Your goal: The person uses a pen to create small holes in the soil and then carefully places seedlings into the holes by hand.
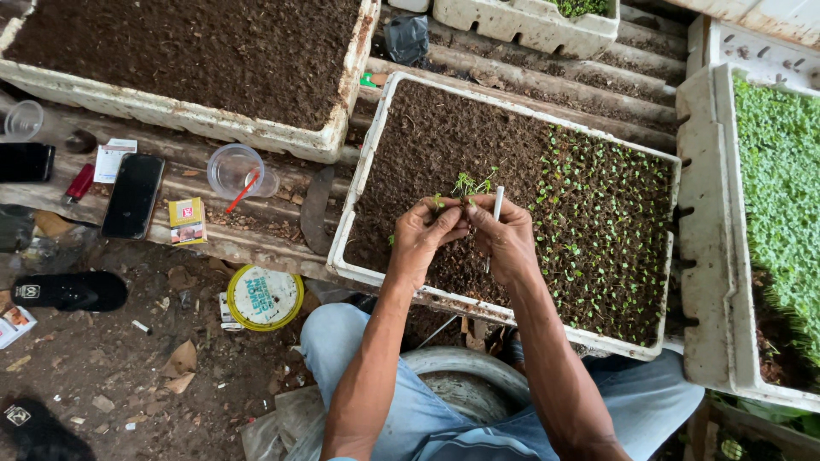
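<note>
Seedlings (465,183), a small clump of thin green sprouts, sit pinched between the fingertips of both hands above the middle of the white foam tray (363,162). Left hand (420,235) is curled around the clump's base, thumb and forefinger closed on the stems. Right hand (504,239) meets it from the other side, teasing at the same clump while also gripping a slim white stick (497,205) that points up past the knuckles.

Judgement on the step: the sprouts look fragile, so separating one from the bunch calls for a light pinch low on the stem, pulling roots apart slowly rather than tugging leaves. The stick seems suited to opening a hole in the soil; keeping it tucked against the palm leaves the fingertips free.

Tray state: right half carries neat rows of planted seedlings (598,230); left half is bare dark soil (427,137). Working from the bare side keeps the forearms off the planted rows, which lie just beside the right wrist.

Around: a second tray of bare soil (188,51) at upper left, a dense green tray (777,196) at right. On the plank to the left lie a black phone (132,195), a clear plastic cup (235,169) and a small yellow carton (186,220); a yellow-rimmed lid (265,297) rests on the ground. None of it crowds the hands.
</note>
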